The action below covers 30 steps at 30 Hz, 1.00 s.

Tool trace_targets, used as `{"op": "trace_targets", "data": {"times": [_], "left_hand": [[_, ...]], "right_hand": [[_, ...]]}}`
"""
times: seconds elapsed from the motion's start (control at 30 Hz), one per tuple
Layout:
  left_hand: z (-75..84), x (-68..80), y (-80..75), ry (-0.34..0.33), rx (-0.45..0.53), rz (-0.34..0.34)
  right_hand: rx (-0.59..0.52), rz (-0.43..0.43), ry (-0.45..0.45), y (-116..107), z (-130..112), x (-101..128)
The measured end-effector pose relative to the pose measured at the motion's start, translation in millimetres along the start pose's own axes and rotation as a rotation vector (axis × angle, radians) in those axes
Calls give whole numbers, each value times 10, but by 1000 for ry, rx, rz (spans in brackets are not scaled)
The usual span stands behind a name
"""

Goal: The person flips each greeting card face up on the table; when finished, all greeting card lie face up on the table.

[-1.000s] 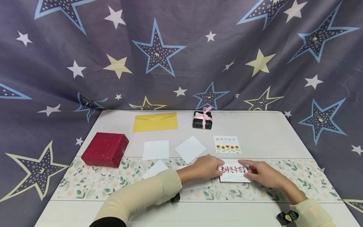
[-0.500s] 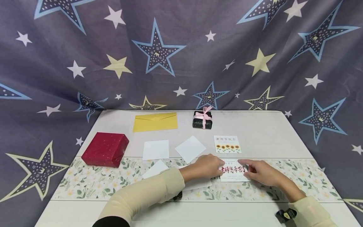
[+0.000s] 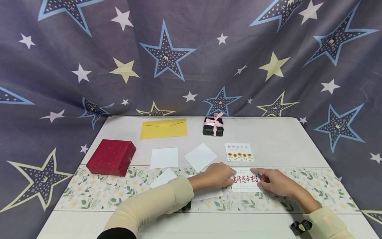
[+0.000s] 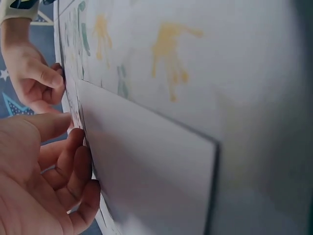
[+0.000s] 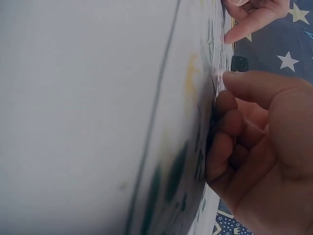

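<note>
A white card with red handwritten-style characters (image 3: 245,185) lies flat on the floral strip. My left hand (image 3: 217,175) touches its left side, with index finger and thumb spread along the upper corner and edge. On the opposite side my right hand (image 3: 277,182) rests its index fingertip near the top right corner and its thumb by the right edge. The remaining fingers of both hands bend under the palms, as the wrist views show. Partly under my left hand and wrist lies a blank white card (image 4: 146,161). Just beyond the red-lettered card is a sunflower card (image 3: 239,152).
Further blank cards (image 3: 164,158) lie left of centre, one of them a tilted square card (image 3: 200,157). A dark red box (image 3: 111,157) stands at the left. At the back are a yellow envelope (image 3: 163,128) and a small black box with a pink ribbon (image 3: 213,125).
The red-lettered card has shifted very slightly at its left side, and my left forearm has edged a little to the right. Both hands stay at the card's two sides.
</note>
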<state>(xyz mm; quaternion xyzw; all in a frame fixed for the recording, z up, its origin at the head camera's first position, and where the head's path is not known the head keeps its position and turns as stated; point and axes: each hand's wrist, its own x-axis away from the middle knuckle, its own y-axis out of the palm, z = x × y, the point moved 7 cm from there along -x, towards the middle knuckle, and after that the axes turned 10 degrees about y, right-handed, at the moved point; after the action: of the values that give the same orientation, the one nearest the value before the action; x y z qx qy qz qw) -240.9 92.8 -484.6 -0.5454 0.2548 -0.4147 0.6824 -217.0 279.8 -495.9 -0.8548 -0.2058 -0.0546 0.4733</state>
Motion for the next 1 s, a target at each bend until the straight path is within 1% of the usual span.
{"op": "trace_targets", "data": {"times": [0.1,0.23,0.33,0.5,0.67,0.83,1.0], "left_hand": [[-11,9,-8,24,38,24],[-58,63,-39,22,94,74],[-111,149,-61,1,138,100],[-201,317,-108,-24,174,131],[-289,480,-137,-58,163,138],[-357,670,-157,-84,119,144],[-423,861,-147,-129,86,154]], "right_hand": [[-10,-8,14,-1,21,3],[-18,8,4,-12,2,2],[-15,31,-15,-31,-57,-11],[0,63,-70,-82,-195,-51],[-12,53,-121,-61,-332,-119],[-29,25,-185,39,-503,-204],[-37,-12,-217,148,-675,-283]]}}
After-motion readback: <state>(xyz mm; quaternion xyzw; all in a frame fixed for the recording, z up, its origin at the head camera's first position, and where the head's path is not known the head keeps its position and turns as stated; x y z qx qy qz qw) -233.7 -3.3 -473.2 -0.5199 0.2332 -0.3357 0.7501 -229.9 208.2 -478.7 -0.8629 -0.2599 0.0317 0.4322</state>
